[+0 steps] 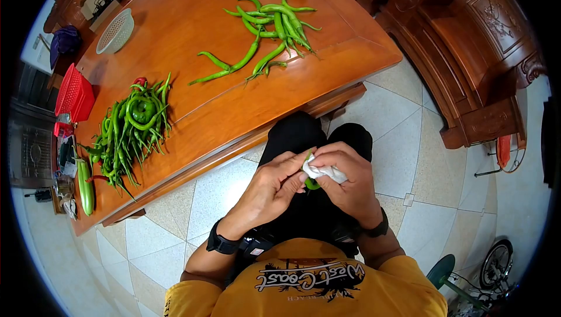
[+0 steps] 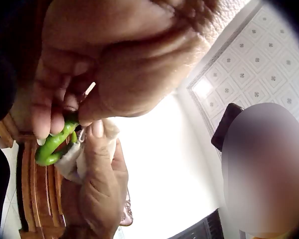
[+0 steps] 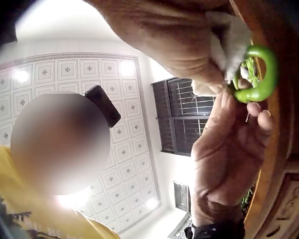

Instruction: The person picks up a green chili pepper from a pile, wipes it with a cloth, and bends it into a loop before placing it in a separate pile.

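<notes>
Over the lap, just before the table [image 1: 193, 112], the left hand [image 1: 272, 185] pinched a curled green pepper [image 1: 311, 185], and the right hand [image 1: 347, 179] gripped a white cloth [image 1: 324, 171] against it. A white strainer [image 1: 115, 31] lay on the table. A red basket [image 1: 73, 95] stood at its edge, contents indiscernible.

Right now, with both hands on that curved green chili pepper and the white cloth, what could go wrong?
1. The left hand pinches the curved green chili pepper only with fingertips, over the lap and clear of the brown wooden table: it might slip and drop.
2. The right hand holds the crumpled white cloth against it; hard rubbing could snap the thin pepper.
</notes>
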A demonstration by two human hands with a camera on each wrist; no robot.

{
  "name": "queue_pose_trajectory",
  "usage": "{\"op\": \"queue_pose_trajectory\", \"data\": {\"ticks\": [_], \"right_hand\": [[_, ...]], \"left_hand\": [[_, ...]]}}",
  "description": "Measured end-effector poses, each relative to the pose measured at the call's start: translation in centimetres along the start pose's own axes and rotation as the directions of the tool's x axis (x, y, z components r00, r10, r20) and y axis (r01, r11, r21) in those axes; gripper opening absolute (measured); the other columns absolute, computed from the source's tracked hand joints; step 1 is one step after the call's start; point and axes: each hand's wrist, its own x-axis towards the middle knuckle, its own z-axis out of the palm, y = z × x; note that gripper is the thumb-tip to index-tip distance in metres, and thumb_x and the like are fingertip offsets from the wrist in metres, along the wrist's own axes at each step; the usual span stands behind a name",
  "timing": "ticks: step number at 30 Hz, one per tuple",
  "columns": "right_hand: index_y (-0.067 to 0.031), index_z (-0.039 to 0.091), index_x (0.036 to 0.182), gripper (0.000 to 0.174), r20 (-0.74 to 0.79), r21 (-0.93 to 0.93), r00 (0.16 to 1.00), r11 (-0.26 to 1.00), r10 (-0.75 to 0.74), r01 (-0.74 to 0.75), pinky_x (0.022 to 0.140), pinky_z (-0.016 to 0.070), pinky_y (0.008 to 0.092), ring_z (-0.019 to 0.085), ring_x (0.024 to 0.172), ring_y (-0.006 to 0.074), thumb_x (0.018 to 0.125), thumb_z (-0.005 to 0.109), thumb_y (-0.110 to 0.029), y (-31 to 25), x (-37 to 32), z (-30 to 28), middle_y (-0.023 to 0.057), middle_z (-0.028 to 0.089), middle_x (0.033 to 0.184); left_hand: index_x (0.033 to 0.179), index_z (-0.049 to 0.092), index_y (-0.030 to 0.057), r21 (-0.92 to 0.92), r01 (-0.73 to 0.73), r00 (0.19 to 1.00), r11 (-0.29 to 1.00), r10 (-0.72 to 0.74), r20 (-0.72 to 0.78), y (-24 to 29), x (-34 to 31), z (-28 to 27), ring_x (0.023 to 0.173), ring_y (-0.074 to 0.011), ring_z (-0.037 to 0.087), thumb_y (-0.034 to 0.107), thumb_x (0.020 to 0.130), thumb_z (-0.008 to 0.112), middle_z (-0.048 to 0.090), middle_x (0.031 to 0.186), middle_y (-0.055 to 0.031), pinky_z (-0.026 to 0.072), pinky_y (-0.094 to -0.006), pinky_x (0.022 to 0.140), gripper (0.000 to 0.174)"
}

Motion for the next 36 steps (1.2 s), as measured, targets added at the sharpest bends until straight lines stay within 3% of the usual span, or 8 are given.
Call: {"op": "queue_pose_trajectory", "data": {"ticks": [4, 8, 17, 20, 23, 26, 36], "right_hand": [[-0.0007, 0.061, 0.096, 0.018, 0.024, -0.025, 0.998, 0.998, 0.057, -0.056, 0.069, 0.0501, 0.0301, 0.062, 0.080, 0.0246, 0.078, 0.066, 0.001, 0.4, -0.2, -0.4, 0.0132, 0.061, 0.095], [0.0025, 0.061, 0.096, 0.013, 0.047, -0.003, 0.992, 0.994, 0.114, -0.114, 0.067, 0.0490, 0.0291, 0.062, 0.079, 0.0230, 0.083, 0.062, -0.002, 0.5, -0.3, -0.8, 0.0142, 0.061, 0.094], [0.0072, 0.059, 0.095, 0.017, 0.237, 0.300, 0.941, 0.903, 0.242, -0.308, 0.068, 0.0449, 0.0262, 0.058, 0.077, 0.0172, 0.093, 0.051, -0.007, 0.3, -0.6, -0.9, 0.0135, 0.061, 0.093], [0.0061, 0.060, 0.096, 0.016, 0.249, 0.274, 0.946, 0.922, 0.205, -0.272, 0.069, 0.0451, 0.0264, 0.059, 0.080, 0.0166, 0.092, 0.053, -0.007, 0.1, -0.6, -0.8, 0.0131, 0.061, 0.095], [0.0047, 0.060, 0.098, 0.014, 0.133, 0.267, 0.977, 0.944, 0.164, -0.195, 0.070, 0.0455, 0.0266, 0.059, 0.081, 0.0171, 0.090, 0.055, -0.006, 0.5, -0.8, -0.4, 0.0126, 0.061, 0.096], [0.0036, 0.061, 0.099, 0.014, 0.118, 0.232, 0.981, 0.957, 0.152, -0.177, 0.071, 0.0459, 0.0267, 0.060, 0.082, 0.0178, 0.089, 0.058, -0.005, 0.5, -0.7, -0.4, 0.0128, 0.061, 0.097], [0.0027, 0.059, 0.099, 0.016, 0.320, 0.253, 0.931, 0.932, 0.173, -0.260, 0.067, 0.0437, 0.0252, 0.057, 0.077, 0.0151, 0.091, 0.055, -0.010, 0.3, -0.7, -0.8, 0.0096, 0.059, 0.091]], "left_hand": [[0.132, 0.049, 0.0017, 0.038, 0.005, 1.000, 0.999, -0.004, -0.025, 0.4, 0.0, -0.5, 0.075, -0.0127, 0.054, 0.006, 0.095, 0.051, 0.053, 0.091, -0.0077, 0.0493, -0.0229, 0.067, 0.037], [0.131, 0.049, -0.0012, -0.050, 0.009, 0.997, 0.999, -0.013, -0.072, 0.1, 0.0, -1.0, 0.078, -0.0125, 0.055, 0.010, 0.096, 0.049, 0.055, 0.092, -0.0078, 0.0497, -0.0227, 0.068, 0.036], [0.124, 0.056, -0.0006, -0.150, 0.033, 0.997, 0.988, -0.042, -0.059, 0.6, 0.0, -1.1, 0.080, -0.0121, 0.057, 0.011, 0.096, 0.051, 0.056, 0.095, -0.0077, 0.0510, -0.0223, 0.069, 0.031], [0.122, 0.058, -0.0004, -0.152, 0.044, 0.998, 0.987, -0.052, -0.046, 0.4, 0.0, -1.1, 0.079, -0.0118, 0.057, 0.011, 0.096, 0.052, 0.056, 0.097, -0.0075, 0.0509, -0.0221, 0.069, 0.029], [0.122, 0.058, -0.0001, -0.164, 0.032, 0.999, 0.986, -0.037, -0.026, 0.3, 0.0, -0.9, 0.079, -0.0116, 0.058, 0.010, 0.095, 0.053, 0.055, 0.098, -0.0072, 0.0507, -0.0219, 0.069, 0.029], [0.122, 0.058, 0.0001, -0.177, 0.017, 0.999, 0.984, -0.023, -0.033, 0.2, 0.0, -0.9, 0.078, -0.0114, 0.058, 0.009, 0.094, 0.054, 0.054, 0.098, -0.0069, 0.0505, -0.0218, 0.069, 0.029], [0.120, 0.059, 0.0010, -0.160, 0.000, 0.992, 0.987, -0.020, -0.126, 0.5, 0.0, -1.6, 0.076, -0.0099, 0.056, 0.015, 0.095, 0.054, 0.054, 0.098, -0.0070, 0.0493, -0.0213, 0.068, 0.029]]}}
